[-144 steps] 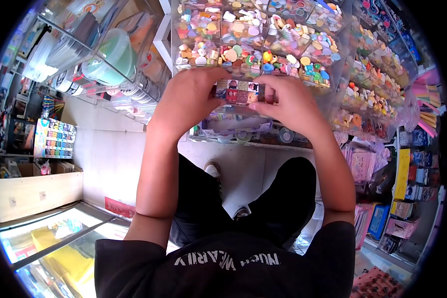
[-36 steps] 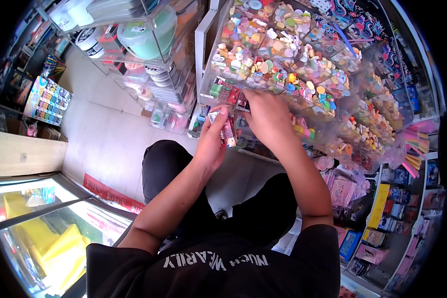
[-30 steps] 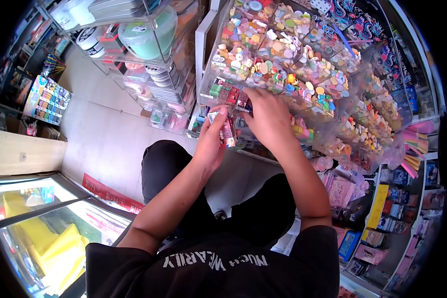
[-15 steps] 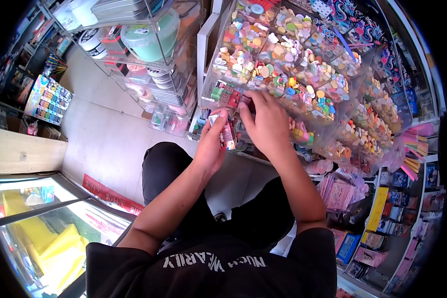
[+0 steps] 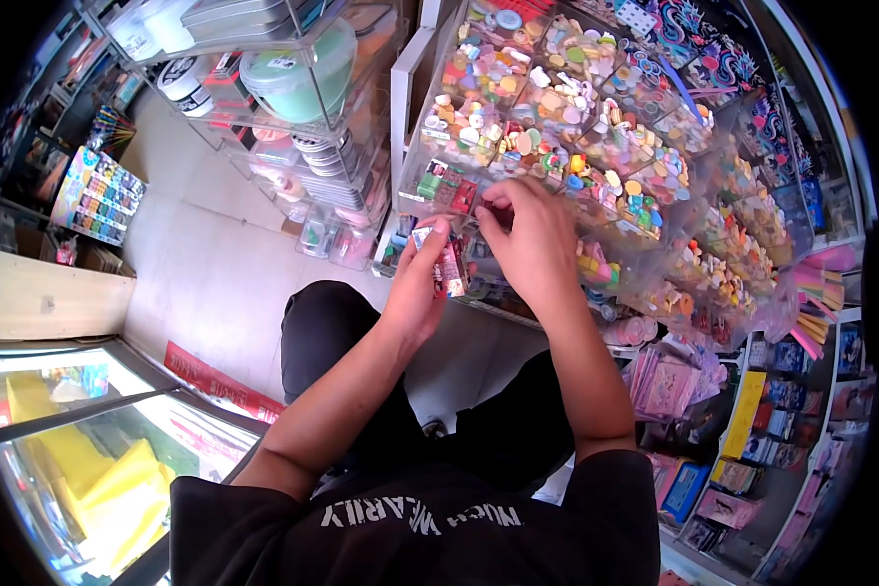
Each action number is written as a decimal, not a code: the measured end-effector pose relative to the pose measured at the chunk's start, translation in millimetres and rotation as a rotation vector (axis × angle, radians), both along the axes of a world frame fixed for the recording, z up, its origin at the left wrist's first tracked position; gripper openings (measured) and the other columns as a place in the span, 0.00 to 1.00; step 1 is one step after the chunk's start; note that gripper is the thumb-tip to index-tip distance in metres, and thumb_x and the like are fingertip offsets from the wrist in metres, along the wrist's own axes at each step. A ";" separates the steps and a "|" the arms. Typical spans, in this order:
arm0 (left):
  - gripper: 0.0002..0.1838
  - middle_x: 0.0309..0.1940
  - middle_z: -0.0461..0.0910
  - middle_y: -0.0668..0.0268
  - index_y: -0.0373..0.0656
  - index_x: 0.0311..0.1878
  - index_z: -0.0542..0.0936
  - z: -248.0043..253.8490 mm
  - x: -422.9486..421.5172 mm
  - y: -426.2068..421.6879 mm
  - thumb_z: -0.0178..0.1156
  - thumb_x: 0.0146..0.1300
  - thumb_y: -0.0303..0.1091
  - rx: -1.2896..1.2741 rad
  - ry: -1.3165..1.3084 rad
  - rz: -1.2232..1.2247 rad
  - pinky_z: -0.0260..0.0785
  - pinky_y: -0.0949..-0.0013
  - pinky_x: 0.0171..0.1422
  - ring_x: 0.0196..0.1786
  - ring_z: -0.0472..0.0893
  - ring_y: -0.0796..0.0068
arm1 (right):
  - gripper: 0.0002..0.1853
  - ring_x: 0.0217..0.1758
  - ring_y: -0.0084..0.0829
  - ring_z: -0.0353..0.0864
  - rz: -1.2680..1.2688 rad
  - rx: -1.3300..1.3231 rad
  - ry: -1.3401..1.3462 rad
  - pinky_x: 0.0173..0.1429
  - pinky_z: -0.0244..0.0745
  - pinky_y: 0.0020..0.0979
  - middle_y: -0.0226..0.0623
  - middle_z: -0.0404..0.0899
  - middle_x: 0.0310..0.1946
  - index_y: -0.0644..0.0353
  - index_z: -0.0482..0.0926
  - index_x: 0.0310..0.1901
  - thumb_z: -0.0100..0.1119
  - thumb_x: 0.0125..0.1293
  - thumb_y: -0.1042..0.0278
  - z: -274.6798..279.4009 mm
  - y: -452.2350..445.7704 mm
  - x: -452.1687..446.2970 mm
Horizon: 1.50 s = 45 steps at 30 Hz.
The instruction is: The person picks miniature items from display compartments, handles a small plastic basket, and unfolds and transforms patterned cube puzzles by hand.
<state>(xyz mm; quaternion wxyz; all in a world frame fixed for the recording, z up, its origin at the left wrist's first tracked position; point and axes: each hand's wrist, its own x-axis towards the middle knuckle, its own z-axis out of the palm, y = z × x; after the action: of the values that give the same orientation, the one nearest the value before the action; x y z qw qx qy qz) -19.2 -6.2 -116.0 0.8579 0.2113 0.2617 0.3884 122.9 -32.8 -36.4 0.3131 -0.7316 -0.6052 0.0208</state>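
Head view: your left hand (image 5: 415,288) pinched patterned blocks (image 5: 452,271); right hand (image 5: 530,239) curled, contents unclear; red-and-green blocks (image 5: 446,188) lay unheld nearby.

Left hand (image 5: 415,296): lower, alone on a clutch of small printed boxes (image 5: 449,269); 4.8 seconds earlier, both hands grip one such block.
Right hand (image 5: 534,239): drawn slightly away from the boxed row (image 5: 446,186) over the last second, fingers more curled.
Boxed row: dark right-end piece, visible a half-second earlier, no longer distinguishable there.
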 end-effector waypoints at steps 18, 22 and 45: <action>0.19 0.44 0.79 0.71 0.49 0.60 0.75 1.9 -1.0 -1.2 0.58 0.74 0.50 -0.012 0.024 0.003 0.78 0.62 0.51 0.46 0.80 0.77 | 0.19 0.52 0.50 0.82 0.228 -0.370 -0.018 0.58 0.74 0.47 0.50 0.84 0.43 0.64 0.82 0.49 0.68 0.55 0.68 15.4 2.5 20.3; 0.20 0.44 0.79 0.71 0.49 0.60 0.74 1.2 -1.1 -1.1 0.58 0.75 0.50 -0.004 0.016 0.003 0.78 0.61 0.52 0.46 0.80 0.77 | 0.17 0.51 0.50 0.82 0.232 -0.288 -0.159 0.57 0.74 0.47 0.48 0.84 0.41 0.62 0.82 0.46 0.68 0.55 0.69 4.0 3.8 16.8; 0.18 0.43 0.78 0.71 0.51 0.59 0.75 0.4 -0.8 0.2 0.59 0.74 0.50 -0.012 0.043 0.004 0.78 0.61 0.52 0.45 0.80 0.78 | 0.15 0.40 0.34 0.86 0.288 -0.400 0.186 0.48 0.78 0.35 0.43 0.86 0.36 0.65 0.84 0.48 0.70 0.61 0.68 2.9 11.2 41.2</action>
<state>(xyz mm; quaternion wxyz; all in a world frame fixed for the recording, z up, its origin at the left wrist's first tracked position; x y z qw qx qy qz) -20.0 -6.0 -115.6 0.8525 0.2139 0.2830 0.3839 164.0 -21.6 -33.5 0.2102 -0.6803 -0.6555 0.2516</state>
